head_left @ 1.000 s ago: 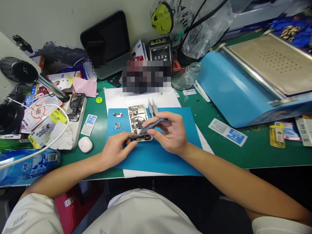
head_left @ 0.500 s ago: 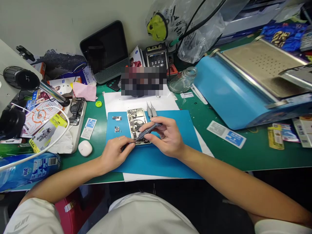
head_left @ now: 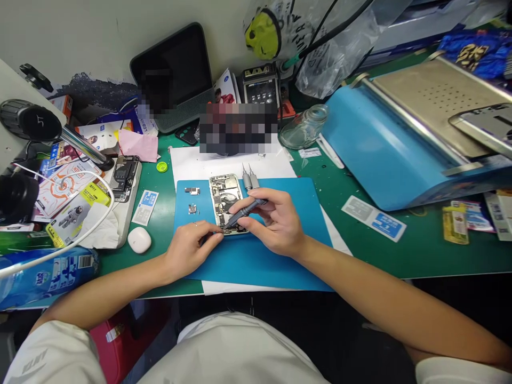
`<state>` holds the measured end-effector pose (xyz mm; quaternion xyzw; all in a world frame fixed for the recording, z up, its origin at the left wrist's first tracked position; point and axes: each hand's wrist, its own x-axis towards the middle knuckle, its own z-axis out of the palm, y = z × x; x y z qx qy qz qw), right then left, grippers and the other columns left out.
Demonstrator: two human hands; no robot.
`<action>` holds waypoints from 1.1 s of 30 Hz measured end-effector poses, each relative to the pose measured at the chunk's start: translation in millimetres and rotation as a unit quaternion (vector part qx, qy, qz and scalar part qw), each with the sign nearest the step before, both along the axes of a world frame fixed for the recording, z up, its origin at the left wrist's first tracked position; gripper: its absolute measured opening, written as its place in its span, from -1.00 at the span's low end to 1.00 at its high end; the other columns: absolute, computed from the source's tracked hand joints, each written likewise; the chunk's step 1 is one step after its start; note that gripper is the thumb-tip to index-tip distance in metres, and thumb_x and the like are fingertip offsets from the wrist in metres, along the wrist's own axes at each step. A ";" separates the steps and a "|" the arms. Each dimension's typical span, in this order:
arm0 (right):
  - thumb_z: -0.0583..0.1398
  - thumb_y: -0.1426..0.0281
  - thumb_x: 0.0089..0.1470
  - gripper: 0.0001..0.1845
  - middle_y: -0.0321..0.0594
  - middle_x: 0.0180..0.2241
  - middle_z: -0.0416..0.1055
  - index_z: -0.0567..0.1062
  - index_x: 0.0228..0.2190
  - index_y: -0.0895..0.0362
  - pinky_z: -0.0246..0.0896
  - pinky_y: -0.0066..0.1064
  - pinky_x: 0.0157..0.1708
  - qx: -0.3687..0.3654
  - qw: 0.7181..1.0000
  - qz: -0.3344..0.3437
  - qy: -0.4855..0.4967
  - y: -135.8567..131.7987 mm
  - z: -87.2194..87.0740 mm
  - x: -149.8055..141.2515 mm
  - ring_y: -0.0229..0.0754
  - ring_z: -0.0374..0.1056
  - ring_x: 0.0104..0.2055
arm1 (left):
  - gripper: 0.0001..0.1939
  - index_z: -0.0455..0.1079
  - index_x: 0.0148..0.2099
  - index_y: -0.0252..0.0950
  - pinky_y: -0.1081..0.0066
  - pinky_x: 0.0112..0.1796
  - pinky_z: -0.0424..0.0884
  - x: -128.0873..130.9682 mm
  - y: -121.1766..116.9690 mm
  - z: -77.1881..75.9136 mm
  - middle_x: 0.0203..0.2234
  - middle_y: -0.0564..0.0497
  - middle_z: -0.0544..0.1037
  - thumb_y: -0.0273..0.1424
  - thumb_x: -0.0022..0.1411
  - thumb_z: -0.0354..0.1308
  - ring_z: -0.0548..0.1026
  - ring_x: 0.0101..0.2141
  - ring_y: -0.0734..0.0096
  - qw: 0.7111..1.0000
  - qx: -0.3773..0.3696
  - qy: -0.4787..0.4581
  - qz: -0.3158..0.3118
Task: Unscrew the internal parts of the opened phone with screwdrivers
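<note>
Near the centre of the frame, an opened phone [head_left: 224, 194] is lying on a blue mat [head_left: 260, 266] over the green tabletop [head_left: 420, 256]. The person's right hand [head_left: 280, 224] is gripping a slim dark grey tool [head_left: 237, 217], its tip pointing at the phone's lower end. The left hand [head_left: 190, 249] is keeping thumb and forefinger narrowly apart at the phone's lower-left corner; I can't tell whether it's pinching anything.
</note>
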<state>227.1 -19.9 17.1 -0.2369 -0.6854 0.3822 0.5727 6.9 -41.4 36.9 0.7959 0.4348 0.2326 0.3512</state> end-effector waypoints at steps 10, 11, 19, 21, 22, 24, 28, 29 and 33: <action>0.26 0.54 0.20 -0.42 -0.23 -0.19 0.53 0.25 0.15 -0.07 0.55 -0.43 -0.24 -0.004 1.000 -0.003 -0.016 -0.4 0.4 -0.1 -0.24 0.54 -0.16 | -0.82 0.52 -0.12 -0.26 0.47 -0.37 0.29 -0.6 -0.9 -3.1 -0.39 0.07 0.56 -0.32 0.44 0.13 0.43 -0.46 0.50 1.000 -0.012 -0.012 0.003; 0.26 0.54 0.20 -0.42 -0.23 -0.19 0.52 0.25 0.15 -0.07 0.55 -0.43 -0.25 -0.004 1.000 -0.004 -0.018 -0.4 0.4 -0.1 -0.25 0.54 -0.16 | -0.82 0.52 -0.12 -0.26 0.47 -0.37 0.29 -0.3 -1.0 -2.9 -0.39 0.07 0.56 -0.31 0.44 0.13 0.43 -0.46 0.50 1.000 -0.014 -0.011 0.004; 0.26 0.48 0.22 -0.46 -0.23 -0.20 0.53 0.23 0.14 -0.05 0.57 -0.42 -0.25 -0.002 0.999 -0.013 -0.035 -1.4 -0.3 0.6 -0.24 0.55 -0.17 | -0.84 0.53 -0.16 -0.26 0.49 -0.40 0.27 -0.2 -0.4 -1.7 -0.44 0.10 0.54 -0.32 0.41 0.17 0.40 -0.49 0.54 1.000 -0.013 -0.017 0.014; 0.27 0.51 0.20 -0.44 -0.23 -0.20 0.53 0.24 0.14 -0.05 0.57 -0.43 -0.24 -0.004 1.000 -0.007 -0.028 -1.3 -1.0 0.7 -0.24 0.55 -0.16 | -0.84 0.53 -0.17 -0.26 0.49 -0.40 0.26 -0.3 -0.4 -1.6 -0.44 0.10 0.54 -0.32 0.41 0.17 0.39 -0.49 0.54 1.000 -0.015 -0.017 0.016; 0.27 0.52 0.19 -0.43 -0.24 -0.19 0.53 0.24 0.14 -0.05 0.56 -0.43 -0.24 -0.006 1.000 -0.005 -0.025 -1.2 -1.2 0.6 -0.24 0.55 -0.15 | -0.84 0.53 -0.17 -0.27 0.49 -0.40 0.26 -0.3 -0.4 -1.6 -0.45 0.10 0.54 -0.31 0.41 0.18 0.39 -0.49 0.54 1.000 -0.015 -0.017 0.016; 0.28 0.53 0.19 -0.43 -0.24 -0.19 0.53 0.25 0.14 -0.06 0.56 -0.43 -0.24 -0.010 1.000 -0.005 -0.022 -1.0 -1.4 0.5 -0.24 0.55 -0.15 | -0.83 0.53 -0.17 -0.27 0.49 -0.41 0.26 -0.1 -0.6 -1.6 -0.45 0.10 0.53 -0.31 0.41 0.17 0.39 -0.50 0.54 1.000 -0.016 -0.015 0.015; 0.28 0.51 0.19 -0.45 -0.25 -0.21 0.54 0.26 0.13 -0.06 0.57 -0.42 -0.26 -0.010 1.000 -0.009 -0.021 -1.2 -0.2 0.4 -0.23 0.56 -0.17 | -0.84 0.53 -0.15 -0.26 0.50 -0.42 0.26 0.2 -1.4 -1.4 -0.48 0.12 0.49 -0.30 0.40 0.18 0.36 -0.52 0.56 1.000 -0.018 -0.017 0.017; 0.28 0.51 0.19 -0.45 -0.25 -0.21 0.53 0.26 0.13 -0.06 0.57 -0.42 -0.26 -0.009 1.000 -0.010 -0.020 -1.3 0.4 0.4 -0.23 0.56 -0.18 | -0.84 0.53 -0.14 -0.26 0.50 -0.42 0.26 0.2 -1.5 -1.4 -0.48 0.13 0.49 -0.29 0.39 0.19 0.35 -0.53 0.56 1.000 -0.019 -0.017 0.019; 0.28 0.52 0.18 -0.47 -0.25 -0.20 0.51 0.27 0.11 -0.07 0.57 -0.41 -0.25 -0.006 1.000 -0.025 -0.015 -1.3 2.7 0.6 -0.23 0.55 -0.17 | -0.83 0.53 -0.11 -0.26 0.50 -0.41 0.27 -0.1 -1.8 -1.7 -0.48 0.13 0.50 -0.29 0.39 0.19 0.35 -0.53 0.56 1.000 -0.019 -0.014 0.019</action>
